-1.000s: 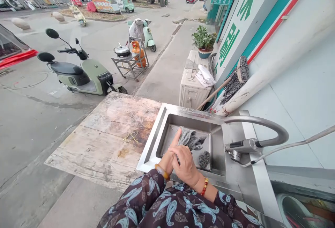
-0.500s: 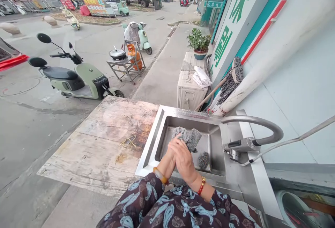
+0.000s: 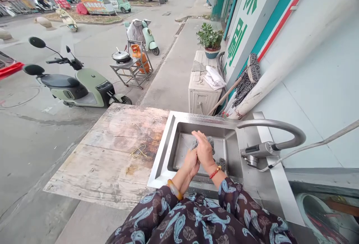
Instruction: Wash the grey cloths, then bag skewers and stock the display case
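Observation:
Both hands are together over the steel sink (image 3: 179,119). My left hand (image 3: 193,161), with an amber bangle at the wrist, is closed around the near part of a grey mesh cloth (image 3: 211,145). Most of that cloth is hidden behind the hands; pieces show on either side of my right hand (image 3: 205,151). That right hand, with red beads at the wrist, lies against the left one, its fingers stretched out and pointing up and away. A dark wiry scourer (image 3: 222,163) rests in the basin, just right of the right wrist.
A curved tap (image 3: 273,124) with a hose stands right of the basin. On the left lies a worn wooden board (image 3: 112,154) with a yellow string loop (image 3: 138,151). Beyond are a green scooter (image 3: 92,85), a metal cart (image 3: 131,72) and a mop (image 3: 248,77) against the wall.
My right hand has shifted slightly right and turned, its fingers now pointing up. Less of the grey cloth shows beyond the hands. The whole view has moved a little.

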Action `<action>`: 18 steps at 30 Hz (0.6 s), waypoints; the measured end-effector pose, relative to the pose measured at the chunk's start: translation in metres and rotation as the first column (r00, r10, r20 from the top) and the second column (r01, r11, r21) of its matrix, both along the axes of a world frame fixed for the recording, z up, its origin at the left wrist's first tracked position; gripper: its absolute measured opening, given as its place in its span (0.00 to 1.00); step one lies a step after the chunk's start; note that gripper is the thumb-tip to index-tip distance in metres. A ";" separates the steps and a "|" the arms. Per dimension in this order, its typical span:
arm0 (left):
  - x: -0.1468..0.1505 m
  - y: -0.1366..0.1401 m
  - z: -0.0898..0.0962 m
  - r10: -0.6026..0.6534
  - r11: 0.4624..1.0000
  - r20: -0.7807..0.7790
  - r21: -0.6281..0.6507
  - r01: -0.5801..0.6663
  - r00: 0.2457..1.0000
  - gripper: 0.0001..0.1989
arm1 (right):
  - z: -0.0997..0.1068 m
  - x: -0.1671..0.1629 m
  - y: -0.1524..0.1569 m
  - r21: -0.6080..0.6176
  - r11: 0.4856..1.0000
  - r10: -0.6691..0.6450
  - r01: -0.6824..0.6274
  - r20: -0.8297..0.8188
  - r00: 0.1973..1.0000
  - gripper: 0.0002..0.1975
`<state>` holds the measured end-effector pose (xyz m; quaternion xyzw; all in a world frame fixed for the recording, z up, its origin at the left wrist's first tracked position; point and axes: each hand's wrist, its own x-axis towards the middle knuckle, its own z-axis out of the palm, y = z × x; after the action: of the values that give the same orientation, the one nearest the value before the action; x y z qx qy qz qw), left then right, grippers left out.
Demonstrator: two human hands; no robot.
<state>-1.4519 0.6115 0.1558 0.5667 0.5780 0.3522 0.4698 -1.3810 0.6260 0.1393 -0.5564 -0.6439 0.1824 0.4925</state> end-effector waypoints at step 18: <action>-0.011 0.010 0.012 0.335 0.876 0.680 -0.480 0.050 0.652 0.15 | -0.012 0.047 0.033 -0.326 0.943 -0.170 -0.058 -0.626 0.761 0.22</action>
<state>-1.4629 0.6218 0.1679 0.1957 0.4440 0.4431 0.7538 -1.3338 0.6592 0.1270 -0.5519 -0.3780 0.4518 0.5902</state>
